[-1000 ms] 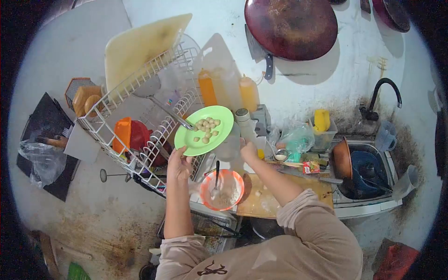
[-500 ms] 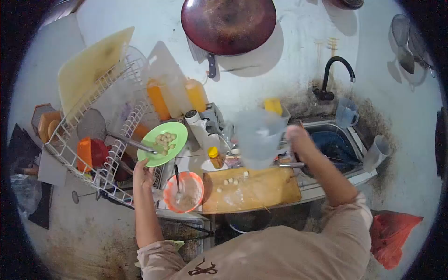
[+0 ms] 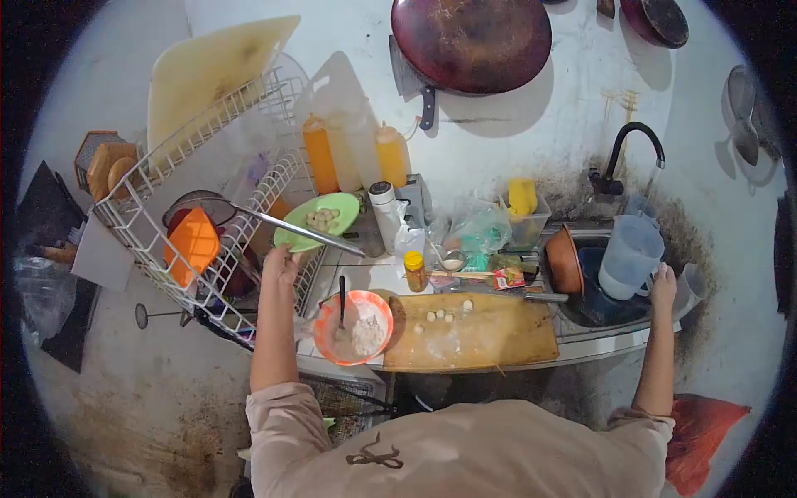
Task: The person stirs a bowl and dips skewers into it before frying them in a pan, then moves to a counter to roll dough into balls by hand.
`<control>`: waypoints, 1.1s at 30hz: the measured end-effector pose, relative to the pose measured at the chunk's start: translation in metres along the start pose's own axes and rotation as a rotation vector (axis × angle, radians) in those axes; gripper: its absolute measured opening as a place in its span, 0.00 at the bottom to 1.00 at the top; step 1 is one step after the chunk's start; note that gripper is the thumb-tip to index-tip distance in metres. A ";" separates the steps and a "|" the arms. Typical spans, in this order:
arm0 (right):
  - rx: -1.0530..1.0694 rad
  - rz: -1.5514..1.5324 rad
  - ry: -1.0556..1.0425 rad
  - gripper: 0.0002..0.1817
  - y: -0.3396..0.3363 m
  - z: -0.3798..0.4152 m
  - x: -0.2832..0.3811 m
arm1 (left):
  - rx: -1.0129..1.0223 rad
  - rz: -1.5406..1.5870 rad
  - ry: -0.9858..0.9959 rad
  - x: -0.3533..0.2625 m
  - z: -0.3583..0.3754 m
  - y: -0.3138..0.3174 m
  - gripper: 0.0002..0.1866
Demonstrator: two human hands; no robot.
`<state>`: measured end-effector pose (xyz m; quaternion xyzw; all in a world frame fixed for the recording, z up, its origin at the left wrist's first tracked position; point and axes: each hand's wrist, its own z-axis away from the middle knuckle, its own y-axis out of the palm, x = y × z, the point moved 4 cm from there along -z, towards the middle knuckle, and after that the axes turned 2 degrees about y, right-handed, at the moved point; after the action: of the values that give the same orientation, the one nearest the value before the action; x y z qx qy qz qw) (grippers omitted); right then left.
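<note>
My left hand (image 3: 284, 264) grips the near edge of a light green plate (image 3: 342, 209), which holds several small pale dough balls (image 3: 322, 219). A strainer's long metal handle crosses in front of the plate. Over the sink, my right hand (image 3: 663, 286) is closed at the handle of a translucent plastic pitcher (image 3: 633, 249); its lower part looks whitish. Between my arms, an orange-rimmed bowl (image 3: 383, 309) contains white powder (image 3: 369, 330) and a dark-handled spoon (image 3: 342, 299). Beside it lies a wooden board (image 3: 506, 332) with a few more balls and white smears.
A white dish rack (image 3: 149, 274) stands at the left, holding a strainer and an orange container. The black faucet (image 3: 618, 158) rises behind the sink (image 3: 581, 330), where a brown bowl (image 3: 564, 261) leans. Bottles, a yellow-lidded jar (image 3: 415, 272) and a knife (image 3: 544, 296) sit behind the board.
My right hand has carried the pitcher rightward from above the board to the sink. The green plate has moved slightly back, still in my left hand. The camera view has shifted.
</note>
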<state>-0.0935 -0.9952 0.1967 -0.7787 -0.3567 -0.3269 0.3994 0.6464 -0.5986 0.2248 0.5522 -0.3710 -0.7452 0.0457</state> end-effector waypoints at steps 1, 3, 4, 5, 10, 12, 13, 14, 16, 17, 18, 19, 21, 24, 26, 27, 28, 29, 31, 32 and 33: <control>0.029 0.091 0.044 0.21 0.000 0.000 -0.005 | 0.004 0.063 -0.089 -0.001 -0.006 0.000 0.11; 0.033 0.169 0.089 0.21 0.005 -0.001 -0.011 | 0.055 0.142 -0.002 -0.007 0.002 0.019 0.13; 0.008 0.163 0.093 0.21 0.009 0.003 -0.017 | 0.083 0.185 0.042 -0.010 0.008 0.029 0.15; -0.017 0.156 0.098 0.22 0.012 0.006 -0.023 | 0.103 0.179 0.076 -0.013 -0.004 0.024 0.15; -0.095 0.241 0.207 0.23 0.018 0.010 -0.034 | 0.136 0.325 -0.055 -0.014 -0.048 0.008 0.13; -0.118 0.274 0.235 0.23 0.019 0.012 -0.029 | 0.144 0.353 -0.098 -0.015 -0.062 0.002 0.10; -0.122 0.281 0.264 0.22 0.019 0.013 -0.026 | 0.113 0.335 -0.076 -0.017 -0.051 0.012 0.09; -0.126 0.293 0.294 0.22 0.017 0.015 -0.024 | 0.081 0.317 -0.058 -0.019 -0.038 0.020 0.08; -0.198 0.311 0.225 0.22 0.023 0.010 -0.033 | 0.080 0.370 -0.095 -0.023 -0.021 0.026 0.06; -0.237 0.323 0.192 0.22 0.026 0.007 -0.044 | 0.065 0.386 -0.127 -0.024 -0.017 0.027 0.06; -0.237 0.319 0.235 0.23 0.027 0.008 -0.048 | 0.054 0.401 -0.162 -0.023 -0.019 0.027 0.06; -0.240 0.317 0.279 0.23 0.030 0.011 -0.046 | 0.142 0.483 -0.267 -0.021 -0.031 0.026 0.07; -0.227 0.333 0.314 0.23 0.029 0.017 -0.040 | 0.031 0.408 -0.202 -0.018 -0.033 0.018 0.09; -0.206 0.350 0.316 0.23 0.033 0.025 -0.021 | 0.028 0.334 -0.146 -0.023 -0.024 0.019 0.07; -0.228 0.345 0.355 0.23 0.032 0.028 -0.020 | 0.005 0.338 -0.137 -0.025 -0.024 0.017 0.05; -0.233 0.338 0.356 0.23 0.032 0.026 -0.026 | -0.066 0.238 -0.024 -0.026 -0.012 0.024 0.03; -0.239 0.330 0.357 0.23 0.036 0.022 -0.034 | -0.093 0.194 -0.001 -0.027 -0.010 0.025 0.03; -0.243 0.321 0.354 0.22 0.037 0.019 -0.042 | -0.105 0.171 -0.014 -0.027 -0.014 0.022 0.03; -0.268 0.313 0.344 0.22 0.038 0.019 -0.038 | -0.104 0.127 -0.026 -0.025 -0.018 0.019 0.04; -0.276 0.306 0.334 0.22 0.040 0.018 -0.034 | -0.093 0.105 -0.025 -0.026 -0.020 0.016 0.04; -0.251 0.298 0.326 0.23 0.041 0.017 -0.033 | -0.086 0.084 -0.019 -0.028 -0.021 0.012 0.05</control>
<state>-0.0738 -1.0078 0.1469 -0.8032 -0.1257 -0.4272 0.3957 0.6710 -0.6045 0.2524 0.5267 -0.3620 -0.7630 0.0970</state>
